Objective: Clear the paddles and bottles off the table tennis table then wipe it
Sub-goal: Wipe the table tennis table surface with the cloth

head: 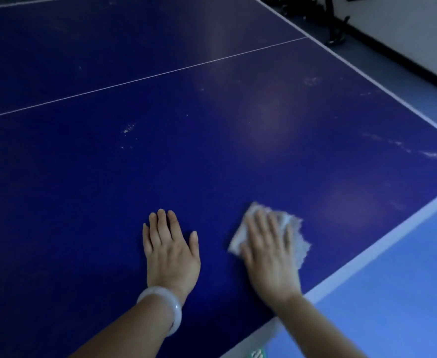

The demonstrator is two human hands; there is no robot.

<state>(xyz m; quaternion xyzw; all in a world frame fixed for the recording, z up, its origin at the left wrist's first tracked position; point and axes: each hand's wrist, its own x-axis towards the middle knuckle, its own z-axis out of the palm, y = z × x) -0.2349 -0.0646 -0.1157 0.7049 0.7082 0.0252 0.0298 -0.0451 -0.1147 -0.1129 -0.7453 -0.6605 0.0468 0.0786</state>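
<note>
The dark blue table tennis table (160, 151) fills most of the view, with a thin white centre line and white edge lines. My right hand (270, 254) lies flat with straight fingers on a crumpled white cloth (298, 237), pressing it onto the table near the right edge. My left hand (171, 250) rests flat on the bare table surface to the left of the cloth, a pale bangle on its wrist. No paddles or bottles show in this view. Pale dusty smears mark the surface at several spots.
The table's near right edge (382, 246) runs diagonally, with light blue floor (405, 293) beyond it. A white wall with a dark baseboard (403, 58) stands at the upper right, and dark equipment legs (333, 29) stand on the floor by the far corner.
</note>
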